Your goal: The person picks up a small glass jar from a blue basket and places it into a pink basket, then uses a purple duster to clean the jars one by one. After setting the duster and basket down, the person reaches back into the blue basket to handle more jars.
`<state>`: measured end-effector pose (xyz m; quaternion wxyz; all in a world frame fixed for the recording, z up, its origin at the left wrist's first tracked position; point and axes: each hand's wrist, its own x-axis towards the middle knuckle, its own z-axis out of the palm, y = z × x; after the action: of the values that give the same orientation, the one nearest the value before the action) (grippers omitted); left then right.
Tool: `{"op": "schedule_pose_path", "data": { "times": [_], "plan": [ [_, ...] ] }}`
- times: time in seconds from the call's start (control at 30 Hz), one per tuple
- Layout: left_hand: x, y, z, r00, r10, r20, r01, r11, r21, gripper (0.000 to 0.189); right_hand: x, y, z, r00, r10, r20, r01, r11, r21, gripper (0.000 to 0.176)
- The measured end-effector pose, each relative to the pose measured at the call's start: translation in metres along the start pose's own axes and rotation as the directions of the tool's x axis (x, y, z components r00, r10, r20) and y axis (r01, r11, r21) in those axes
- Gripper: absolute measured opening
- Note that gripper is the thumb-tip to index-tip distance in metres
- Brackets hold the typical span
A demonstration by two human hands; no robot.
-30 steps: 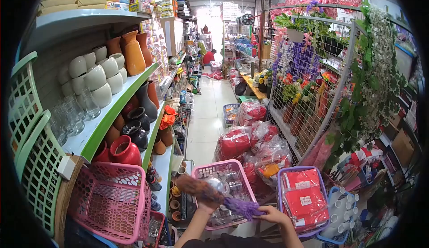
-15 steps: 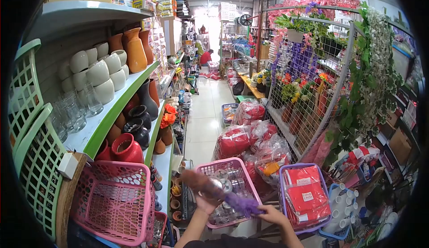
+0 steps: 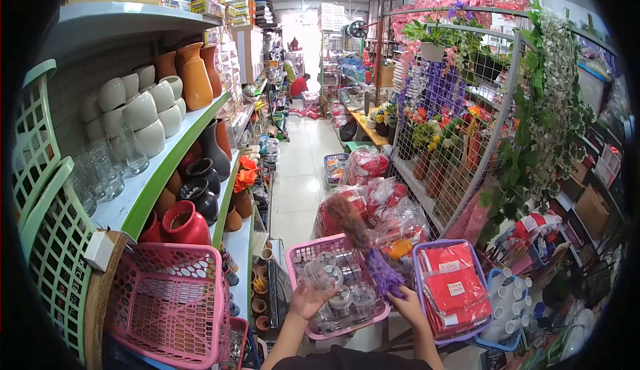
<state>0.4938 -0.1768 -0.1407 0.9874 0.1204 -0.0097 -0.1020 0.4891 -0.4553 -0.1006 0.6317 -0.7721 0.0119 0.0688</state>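
Observation:
My left hand (image 3: 308, 301) is closed around a clear glass jar (image 3: 319, 275), lifted over the near left part of a pink plastic basket (image 3: 291, 263). Several more clear jars (image 3: 363, 295) with round tops stand inside that basket. A feather duster (image 3: 385, 273), brown at its far end and purple at its near end, is gripped by the purple end in my right hand (image 3: 407, 305). It slants up and away to the left over the basket's right side, apart from the jar. The brown end is blurred by motion.
An upright pink basket (image 3: 217, 303) stands left, below shelves with white pots (image 3: 150, 120) and red vases (image 3: 189, 223). To the right, a purple basket (image 3: 419, 283) holds red packets, beside a blue basket (image 3: 490, 333) of white cylinders. Beyond are bagged red goods (image 3: 403, 217) and a crouching person (image 3: 299, 89).
The duster has swung right and upward, off the jar, so its brown end now points away over the bags. The jar stays in my left hand, now uncovered. The view has shifted slightly.

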Motion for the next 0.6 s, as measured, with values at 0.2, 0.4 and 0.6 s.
{"op": "schedule_pose_path", "data": {
  "times": [0.2, 0.4, 0.6],
  "plan": [
    [0.021, 0.001, -0.050, 0.977, -0.154, 0.151, 0.164, 0.985, -0.055, 0.052, -0.004, -0.005, -0.001, 0.988, -0.115, 0.105, 0.123, 0.990, -0.074, 0.031],
    [0.028, 0.002, -0.013, 0.998, -0.053, -0.016, 0.055, 0.969, 0.240, 0.033, -0.006, -0.005, -0.005, 0.978, -0.205, 0.043, 0.207, 0.977, -0.048, 0.023],
    [0.043, 0.000, -0.032, 0.971, 0.067, -0.230, -0.010, 0.971, 0.238, 0.019, -0.011, 0.001, -0.025, 0.954, -0.201, 0.225, 0.232, 0.965, -0.124, 0.030]
  ]
}}
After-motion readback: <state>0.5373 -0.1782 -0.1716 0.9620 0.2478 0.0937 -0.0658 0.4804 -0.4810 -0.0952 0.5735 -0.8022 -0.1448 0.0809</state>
